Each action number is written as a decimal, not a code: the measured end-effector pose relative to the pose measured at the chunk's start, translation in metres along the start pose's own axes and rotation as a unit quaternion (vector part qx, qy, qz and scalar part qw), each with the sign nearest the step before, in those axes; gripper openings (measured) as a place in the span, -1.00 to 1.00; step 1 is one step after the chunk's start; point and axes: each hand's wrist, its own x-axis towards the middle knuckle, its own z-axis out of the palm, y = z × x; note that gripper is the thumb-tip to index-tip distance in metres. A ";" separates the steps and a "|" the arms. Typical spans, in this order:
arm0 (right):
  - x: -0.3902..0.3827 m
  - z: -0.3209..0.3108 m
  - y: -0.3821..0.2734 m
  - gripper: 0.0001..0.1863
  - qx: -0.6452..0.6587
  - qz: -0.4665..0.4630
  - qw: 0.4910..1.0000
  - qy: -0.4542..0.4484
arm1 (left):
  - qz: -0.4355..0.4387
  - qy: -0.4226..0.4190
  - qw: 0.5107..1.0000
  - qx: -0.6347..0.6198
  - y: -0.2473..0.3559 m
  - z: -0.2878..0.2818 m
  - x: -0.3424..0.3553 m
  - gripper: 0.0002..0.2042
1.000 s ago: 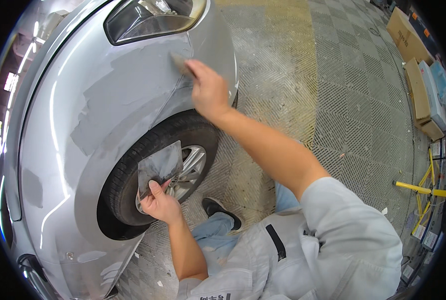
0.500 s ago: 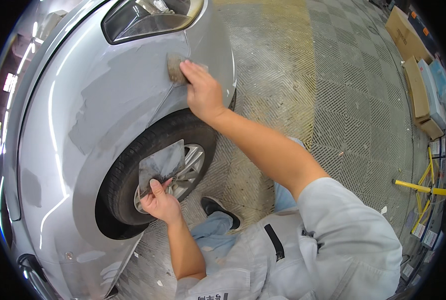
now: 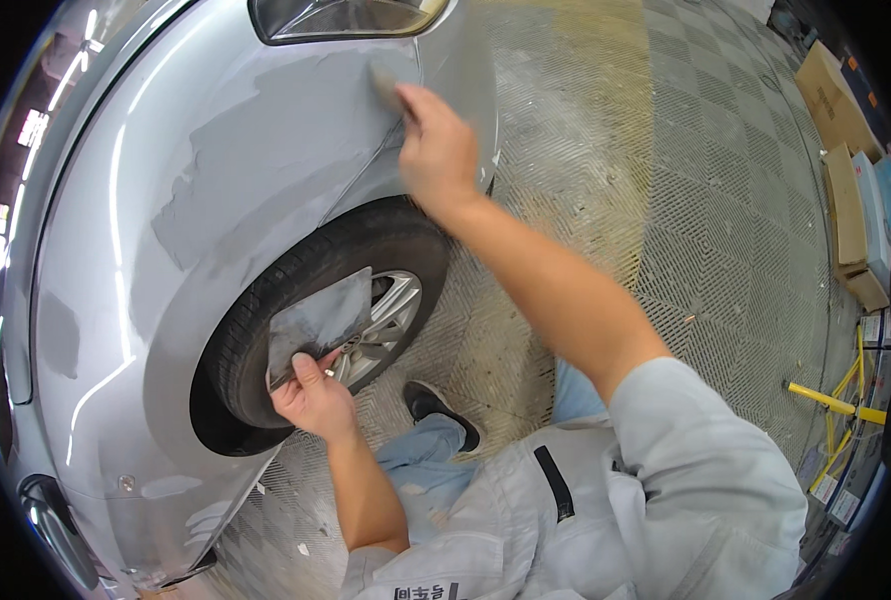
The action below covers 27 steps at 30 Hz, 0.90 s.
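over ribbed flooring point(image 3: 566, 150), left hand point(image 3: 318, 402) pinches a plate point(image 3: 324, 318), right hand point(image 3: 440, 150) a spreader point(image 3: 385, 86) at the patchy fender point(image 3: 266, 150).

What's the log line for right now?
left hand holds flat plate; right hand holds blurred spreader; near grey patch on silver car

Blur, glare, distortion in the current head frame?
All in the head view: right hand and the spreader it holds look smeared, likely motion blur; left hand and its flat plate crisper; bright glare streaks along the silver car body; strip lights blown out at upper left; black fisheye rim all round.
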 end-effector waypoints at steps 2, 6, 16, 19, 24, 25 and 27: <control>-0.035 0.005 -0.013 -0.58 0.007 -0.045 0.999 -0.002 | 0.007 0.022 1.000 -0.018 0.004 -0.005 0.003 -0.78; -0.081 0.006 -0.029 -0.53 -0.015 -0.085 0.996 -0.034 | 0.013 0.000 1.000 -0.015 0.002 -0.003 0.008 -0.80; -0.029 0.000 -0.021 -0.54 -0.014 -0.094 0.995 0.019 | 0.028 0.014 0.999 -0.023 0.004 -0.007 0.012 -0.80; -0.059 0.017 -0.034 -0.48 -0.020 -0.121 0.992 0.001 | 0.033 0.039 0.998 -0.024 0.009 -0.012 0.014 -0.81; -0.089 0.014 -0.030 -0.45 -0.005 -0.134 0.990 -0.034 | 0.006 0.043 0.998 -0.049 0.007 -0.009 0.018 -0.83; -0.089 0.005 -0.027 -0.45 0.005 -0.131 0.990 -0.054 | -0.019 0.042 0.997 -0.067 0.004 -0.006 0.019 -0.82; -0.087 -0.022 -0.025 -0.52 0.026 -0.083 0.992 -0.090 | -0.061 0.047 0.992 -0.096 -0.003 0.000 0.023 -0.80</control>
